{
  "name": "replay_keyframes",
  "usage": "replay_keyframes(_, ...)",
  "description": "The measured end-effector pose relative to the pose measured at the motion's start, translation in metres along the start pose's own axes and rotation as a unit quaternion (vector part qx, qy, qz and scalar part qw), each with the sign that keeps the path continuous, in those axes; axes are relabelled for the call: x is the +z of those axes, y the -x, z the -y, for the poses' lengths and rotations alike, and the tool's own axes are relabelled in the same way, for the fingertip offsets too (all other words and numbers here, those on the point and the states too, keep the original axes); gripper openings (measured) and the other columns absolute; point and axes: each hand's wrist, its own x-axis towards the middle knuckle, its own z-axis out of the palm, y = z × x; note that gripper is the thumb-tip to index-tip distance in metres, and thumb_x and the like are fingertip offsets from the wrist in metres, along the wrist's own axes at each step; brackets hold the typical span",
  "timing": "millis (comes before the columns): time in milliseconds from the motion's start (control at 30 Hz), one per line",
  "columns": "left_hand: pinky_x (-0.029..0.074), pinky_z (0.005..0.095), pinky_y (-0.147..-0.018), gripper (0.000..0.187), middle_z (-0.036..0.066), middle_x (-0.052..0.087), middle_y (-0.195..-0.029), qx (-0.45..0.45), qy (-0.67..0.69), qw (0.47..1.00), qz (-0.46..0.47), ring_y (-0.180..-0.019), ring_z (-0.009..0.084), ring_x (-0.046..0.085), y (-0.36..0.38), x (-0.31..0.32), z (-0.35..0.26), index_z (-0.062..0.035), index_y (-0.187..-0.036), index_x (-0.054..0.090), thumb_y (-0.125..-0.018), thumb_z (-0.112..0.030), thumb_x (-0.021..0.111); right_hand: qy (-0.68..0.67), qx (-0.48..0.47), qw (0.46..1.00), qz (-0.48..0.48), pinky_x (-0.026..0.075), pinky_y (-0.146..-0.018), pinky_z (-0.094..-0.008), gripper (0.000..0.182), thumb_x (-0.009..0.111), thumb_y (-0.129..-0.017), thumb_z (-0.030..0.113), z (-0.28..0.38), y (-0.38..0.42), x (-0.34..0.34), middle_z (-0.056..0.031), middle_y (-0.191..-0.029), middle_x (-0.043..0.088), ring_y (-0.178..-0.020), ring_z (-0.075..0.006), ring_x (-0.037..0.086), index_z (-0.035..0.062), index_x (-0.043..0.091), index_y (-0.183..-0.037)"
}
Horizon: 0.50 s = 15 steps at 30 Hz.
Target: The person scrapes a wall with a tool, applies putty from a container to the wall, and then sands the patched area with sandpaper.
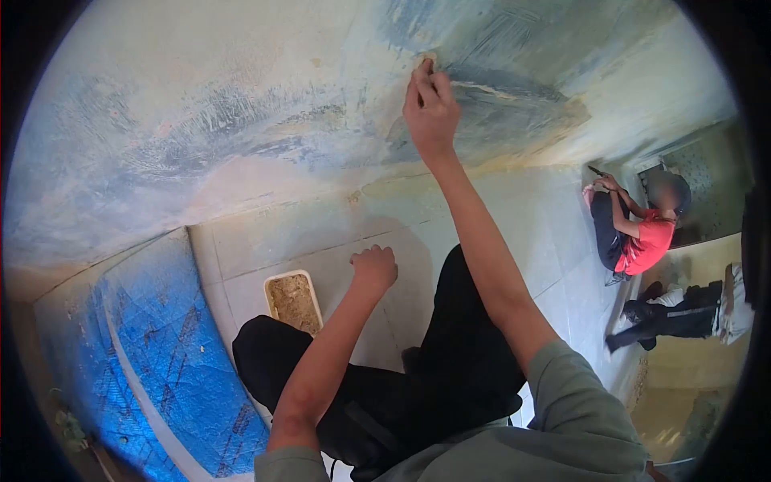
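Note:
My right hand reaches up to the wall, its fingers pinched together against the painted surface. A small pale bit shows at the fingertips, too little of it visible to name. Blue, grey and whitish streaks and scraped-looking patches cover the wall around it. Lower down, my left hand hangs above the tiled floor with its fingers curled closed; whatever may be inside them is hidden. Left of that hand, a white rectangular tub holds a brown, crumbly-looking material and stands by my knee.
A blue quilted mat or sheet lies on the left. To the right, a person in a red top sits by the wall holding a dark object. Another person in dark trousers is behind them. My bent knees flank the pale floor tiles.

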Motion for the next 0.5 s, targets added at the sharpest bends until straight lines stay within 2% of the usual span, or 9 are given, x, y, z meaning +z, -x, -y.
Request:
replay_keyframes(67,0.048,0.0559,-0.082,0.034,0.015,0.061,-0.112,-0.003,0.027,1.0,0.002,-0.101,0.0317,0.064,0.001,-0.001,0.009,-0.0079,-0.112,0.061,-0.087,-0.031,0.054,-0.001,-0.021,1.0,-0.017,0.041,-0.048,-0.027,0.023,0.068,-0.082,0.002,-0.002,0.006,0.004,-0.0055,-0.066,0.047,-0.048,-0.0202,0.045,0.0065,0.07,-0.104)
replay_keyframes(133,0.048,0.057,-0.082,0.034,0.016,0.061,-0.112,-0.002,0.047,0.999,0.009,-0.101,0.0319,0.064,0.004,0.006,0.01,-0.0076,-0.112,0.061,-0.087,-0.031,0.054,-0.091,0.024,0.994,0.052,0.04,-0.047,-0.027,0.022,0.067,-0.082,0.001,0.001,0.018,-0.009,-0.0056,-0.067,0.047,-0.049,-0.0197,0.045,0.0061,0.069,-0.104)
replay_keyframes(167,0.048,0.0565,-0.081,0.034,0.015,0.061,-0.111,-0.01,0.028,0.999,0.02,-0.1,0.0319,0.064,0.004,0.008,0.01,-0.0075,-0.112,0.061,-0.087,-0.031,0.054,-0.093,0.025,0.994,0.045,0.04,-0.047,-0.027,0.022,0.067,-0.082,0.001,0.0,0.007,-0.012,-0.0056,-0.067,0.047,-0.049,-0.0197,0.045,0.0061,0.069,-0.104)
replay_keyframes(233,0.048,0.0559,-0.08,0.034,0.015,0.062,-0.11,-0.024,0.007,0.999,0.035,-0.099,0.032,0.064,0.002,0.011,0.011,-0.0074,-0.112,0.06,-0.087,-0.031,0.054,-0.055,0.056,0.997,-0.016,0.042,-0.048,-0.0265,0.021,0.068,-0.082,0.002,-0.001,-0.015,-0.02,-0.0064,-0.07,0.051,-0.052,-0.0192,0.049,0.0058,0.07,-0.103)
replay_keyframes(267,0.049,0.0551,-0.079,0.034,0.015,0.062,-0.11,-0.014,0.007,0.999,0.031,-0.099,0.0322,0.064,0.003,0.012,0.009,-0.0076,-0.111,0.061,-0.087,-0.031,0.054,-0.056,0.063,0.996,-0.015,0.042,-0.048,-0.0265,0.021,0.068,-0.082,0.002,0.002,-0.006,-0.01,-0.0064,-0.07,0.051,-0.052,-0.0192,0.049,0.0058,0.07,-0.103)
replay_keyframes(333,0.049,0.0543,-0.078,0.034,0.014,0.062,-0.11,-0.002,0.003,1.0,0.031,-0.099,0.0324,0.064,0.009,0.015,0.007,-0.0078,-0.11,0.061,-0.088,-0.032,0.054,-0.055,-0.008,0.998,-0.014,0.044,-0.05,-0.0279,0.022,0.068,-0.08,0.003,0.008,0.013,0.014,-0.0071,-0.073,0.054,-0.054,-0.0211,0.053,0.0063,0.07,-0.102)
replay_keyframes(433,0.05,0.0522,-0.079,0.033,0.013,0.062,-0.109,0.02,0.019,0.999,0.045,-0.099,0.0327,0.064,0.016,0.009,0.005,-0.0083,-0.109,0.061,-0.088,-0.033,0.053,-0.067,-0.003,0.997,0.037,0.046,-0.05,-0.0308,0.023,0.068,-0.078,0.002,0.008,0.008,-0.006,-0.0081,-0.074,0.054,-0.057,-0.0246,0.056,0.0067,0.07,-0.1)
replay_keyframes(467,0.05,0.0505,-0.082,0.035,0.016,0.061,-0.11,0.022,0.014,0.998,0.063,-0.101,0.0335,0.062,0.017,0.005,0.006,-0.007,-0.111,0.058,-0.09,-0.034,0.052,-0.066,0.0,0.997,0.035,0.046,-0.05,-0.0308,0.023,0.068,-0.078,0.002,0.002,-0.001,-0.009,-0.0081,-0.074,0.054,-0.057,-0.0246,0.056,0.0067,0.07,-0.1)
replay_keyframes(500,0.05,0.0488,-0.084,0.036,0.018,0.06,-0.11,0.024,0.011,0.996,0.081,-0.103,0.0342,0.061,0.02,0.003,0.005,-0.0057,-0.112,0.056,-0.091,-0.035,0.051,-0.066,0.044,0.997,0.003,0.046,-0.05,-0.0316,0.023,0.068,-0.077,0.002,-0.01,-0.014,-0.01,-0.0075,-0.074,0.053,-0.057,-0.0246,0.056,0.0074,0.07,-0.099)
